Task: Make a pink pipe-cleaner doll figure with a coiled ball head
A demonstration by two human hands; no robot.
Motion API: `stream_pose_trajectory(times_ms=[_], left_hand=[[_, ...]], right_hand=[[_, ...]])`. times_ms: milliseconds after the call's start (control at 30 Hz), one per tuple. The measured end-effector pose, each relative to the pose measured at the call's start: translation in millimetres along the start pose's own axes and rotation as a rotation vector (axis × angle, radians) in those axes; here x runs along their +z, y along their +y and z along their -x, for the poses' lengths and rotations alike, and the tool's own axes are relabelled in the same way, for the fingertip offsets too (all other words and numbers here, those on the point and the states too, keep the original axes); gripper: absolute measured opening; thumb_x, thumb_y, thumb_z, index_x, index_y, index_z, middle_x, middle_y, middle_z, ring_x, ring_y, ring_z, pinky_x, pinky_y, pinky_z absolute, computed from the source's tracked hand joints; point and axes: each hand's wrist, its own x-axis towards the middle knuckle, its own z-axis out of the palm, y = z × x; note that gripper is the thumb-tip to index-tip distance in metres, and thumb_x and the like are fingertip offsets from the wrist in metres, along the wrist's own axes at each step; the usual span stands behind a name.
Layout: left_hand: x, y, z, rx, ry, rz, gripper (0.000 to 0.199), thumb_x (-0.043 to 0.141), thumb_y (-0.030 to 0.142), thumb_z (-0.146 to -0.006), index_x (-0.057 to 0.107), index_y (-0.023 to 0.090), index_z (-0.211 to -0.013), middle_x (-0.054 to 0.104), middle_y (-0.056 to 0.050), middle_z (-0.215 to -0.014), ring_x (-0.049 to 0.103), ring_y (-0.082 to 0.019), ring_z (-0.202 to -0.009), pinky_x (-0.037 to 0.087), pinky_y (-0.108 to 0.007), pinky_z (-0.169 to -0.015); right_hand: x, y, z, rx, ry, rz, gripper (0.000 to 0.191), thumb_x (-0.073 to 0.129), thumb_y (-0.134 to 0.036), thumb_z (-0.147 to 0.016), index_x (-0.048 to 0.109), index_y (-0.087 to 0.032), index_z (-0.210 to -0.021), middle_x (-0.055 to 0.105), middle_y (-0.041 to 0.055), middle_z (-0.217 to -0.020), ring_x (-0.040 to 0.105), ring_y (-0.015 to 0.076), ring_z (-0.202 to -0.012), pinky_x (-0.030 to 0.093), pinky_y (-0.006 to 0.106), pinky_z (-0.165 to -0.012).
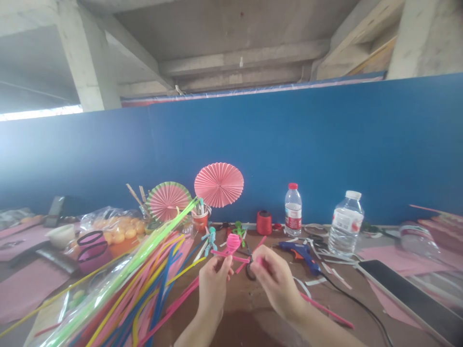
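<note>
A pink pipe-cleaner figure (233,242) with a coiled round head and thin limbs is pinched in my left hand (213,282), just left of the middle of the view. My right hand (277,279) is closed beside it, with pink pipe cleaner at its fingertips and a pink end sticking up above them. Behind the figure stand a small turquoise figure (210,240) and a green one (238,228). Black-handled scissors (249,271) lie on the table between my hands, partly covered.
Colourful pipe cleaners (144,289) fill the left front. A blue glue gun (301,255), two bottles, a red thread spool (264,222) and a phone (408,294) are on the right. Paper fans (219,185) stand at the back against a blue partition.
</note>
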Motion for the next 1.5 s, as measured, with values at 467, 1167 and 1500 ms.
stream_pose_trajectory(times_ms=[467,1167,1500], left_hand=[[3.6,-6,-2,-0.071,0.029,0.13,0.032,0.059,0.044,-0.07,0.061,0.013,-0.063,0.054,0.001,-0.049,0.045,-0.011,-0.044,0.035,-0.022,-0.046],[3.1,-9,-1,-0.08,-0.003,0.103,0.031,0.057,0.045,-0.073,0.058,0.014,-0.064,0.053,0.002,-0.05,0.044,-0.01,-0.046,0.034,-0.021,-0.047],[3.4,-10,-2,-0.077,-0.008,0.085,0.032,0.056,0.045,-0.074,0.057,0.015,-0.062,0.053,0.003,-0.049,0.044,-0.01,-0.046,0.033,-0.021,-0.047]], right_hand=[[-11,-2,-15,0.415,-0.014,-1.025,0.028,0.065,-0.014,-0.064,0.041,-0.022,-0.075,0.028,-0.0106,-0.057,0.012,0.0042,-0.043,0.01,0.017,-0.038],[-15,3,-16,0.37,-0.107,-1.097,0.019,0.059,-0.01,-0.068,0.047,-0.019,-0.079,0.03,-0.0069,-0.062,0.017,0.0059,-0.048,0.013,0.017,-0.04],[-12,9,-15,0.357,-0.11,-1.116,0.02,0.06,-0.008,-0.067,0.051,-0.016,-0.082,0.031,-0.0064,-0.062,0.019,0.0055,-0.05,0.015,0.017,-0.041]])
